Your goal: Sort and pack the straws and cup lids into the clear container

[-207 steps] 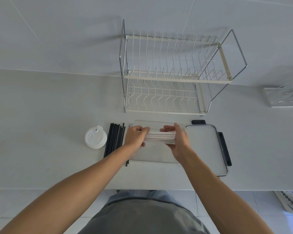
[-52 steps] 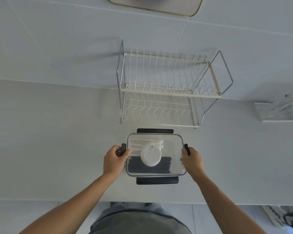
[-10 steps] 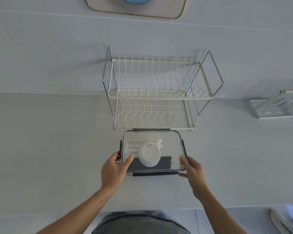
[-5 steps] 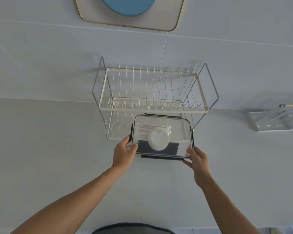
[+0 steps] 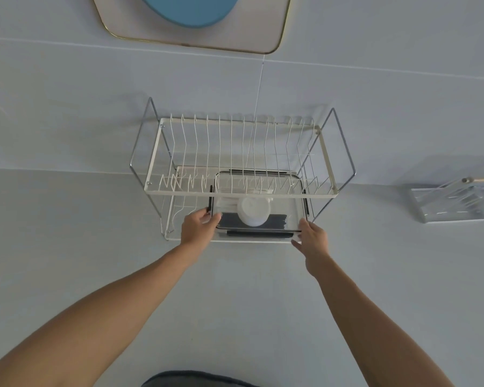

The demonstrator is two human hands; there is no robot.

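Note:
The clear container (image 5: 292, 216), lidded with black clips, sits on the lower shelf of the wire dish rack (image 5: 239, 192). Through its lid I see a white cup lid (image 5: 253, 212), white wrapped straws (image 5: 227, 202) behind it and black straws (image 5: 275, 220) at the front. My left hand (image 5: 197, 226) grips the container's front left corner, thumb on top. My right hand (image 5: 309, 236) holds its front right corner with the fingers along the edge. The rack's upper tier hides the container's back part.
The two-tier rack stands against the tiled wall on a pale grey counter (image 5: 95, 233). A clear acrylic holder (image 5: 456, 203) with a wooden stick is at the far right. A framed panel with a blue shape (image 5: 190, 20) hangs on the wall above.
Both hands have carried the closed container away from me and slid it onto the rack's lower shelf; half a second ago it was still in front of the rack.

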